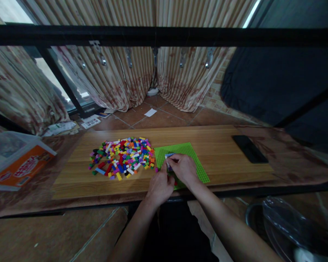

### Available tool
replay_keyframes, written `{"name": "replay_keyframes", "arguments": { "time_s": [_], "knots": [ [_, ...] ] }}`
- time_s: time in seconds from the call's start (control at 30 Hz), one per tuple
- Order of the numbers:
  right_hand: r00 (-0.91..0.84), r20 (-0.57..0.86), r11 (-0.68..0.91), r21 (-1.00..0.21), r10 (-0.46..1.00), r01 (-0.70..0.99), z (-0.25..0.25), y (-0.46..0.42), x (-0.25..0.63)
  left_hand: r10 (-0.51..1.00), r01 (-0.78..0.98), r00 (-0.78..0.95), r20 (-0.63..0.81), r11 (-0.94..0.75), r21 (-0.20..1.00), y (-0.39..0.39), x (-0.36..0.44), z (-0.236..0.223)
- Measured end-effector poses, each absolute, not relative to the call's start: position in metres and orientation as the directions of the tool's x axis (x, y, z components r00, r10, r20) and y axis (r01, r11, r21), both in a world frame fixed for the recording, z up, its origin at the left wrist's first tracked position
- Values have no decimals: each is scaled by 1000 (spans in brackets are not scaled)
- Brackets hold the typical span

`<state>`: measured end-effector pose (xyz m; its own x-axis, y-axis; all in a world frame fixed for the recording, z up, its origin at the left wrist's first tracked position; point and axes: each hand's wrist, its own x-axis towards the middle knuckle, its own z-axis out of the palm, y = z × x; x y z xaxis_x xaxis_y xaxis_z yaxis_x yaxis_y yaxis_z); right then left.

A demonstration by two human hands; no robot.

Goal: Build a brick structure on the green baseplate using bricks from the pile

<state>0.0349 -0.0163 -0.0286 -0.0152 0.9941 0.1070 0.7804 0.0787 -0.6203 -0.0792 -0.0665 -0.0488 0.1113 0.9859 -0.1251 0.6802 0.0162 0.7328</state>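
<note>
The left hand (pixel 160 185) points forward, index finger extended; the right hand (pixel 184 168) angles inward, fingertips meeting it at blue-and-white bricks (pixel 169 155) on the green baseplate (pixel 186 148). Hands partly hide these bricks; whether either hand's fingers clamp one, I cannot tell.

I see bricks (pixel 123 156) in hard, smooth plastic, faintly shiny. Baseplate (pixel 200 165) plastic too, rough with studs. Board (pixel 215 142) smooth, wood-grained, soft sheen. Cover (pixel 292 153) under it matt cloth. Black slab (pixel 250 149) smooth; can't tell glass from plastic from here. Tub (pixel 13 140) clear plastic. Curtains (pixel 120 22) pleated cloth, matt. Hooks (pixel 210 60) shiny metal. White sheet (pixel 150 112) paper. Floor tiles (pixel 90 222) look ceramic to me, dull. Bag (pixel 285 213) thin clear plastic, crinkled, glossy.
</note>
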Motion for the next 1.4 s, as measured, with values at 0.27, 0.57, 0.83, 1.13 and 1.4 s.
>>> {"name": "replay_keyframes", "arguments": {
  "time_s": [0.27,0.57,0.83,1.13,1.4],
  "knots": [
    [-43,96,94,-623,994,777,-28,-14,37,985,738,123,-119,-11,675,-65,-77,-50],
    [-26,48,50,-609,999,791,-27,-12,34,974,797,114,-193,26,603,-66,-75,-42],
    [-63,67,91,-625,996,775,-28,-12,35,983,724,88,-159,47,689,-67,-78,-38],
    [-177,255,309,-824,951,475,-37,-74,63,991,396,-116,-71,111,911,-90,-97,-38],
    [-197,172,232,-911,965,340,-39,-108,72,997,351,-43,-65,76,933,-93,-80,-42]
  ]
}}
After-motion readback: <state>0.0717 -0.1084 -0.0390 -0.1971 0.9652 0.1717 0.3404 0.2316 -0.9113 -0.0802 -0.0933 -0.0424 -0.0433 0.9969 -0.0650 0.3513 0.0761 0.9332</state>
